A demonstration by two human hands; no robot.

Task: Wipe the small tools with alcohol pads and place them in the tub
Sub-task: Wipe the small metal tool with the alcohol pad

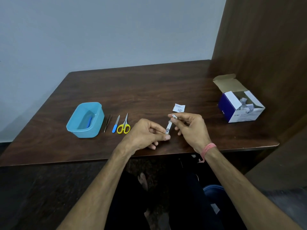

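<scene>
Box [240,110] print unreadable, left hand [146,133] pinching clipper [168,128]

Dark wood table [149,83] w/ grey wall [99,30] behind, wood panel [265,39] at right.

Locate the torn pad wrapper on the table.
In the head view, the wrapper lies right of centre on the table, just beyond the right hand, left of the open box.

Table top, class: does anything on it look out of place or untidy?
Only a torn white wrapper lying loose on the table, beyond the right hand. The tweezers, file and scissors lie in a neat row beside the tub.
</scene>
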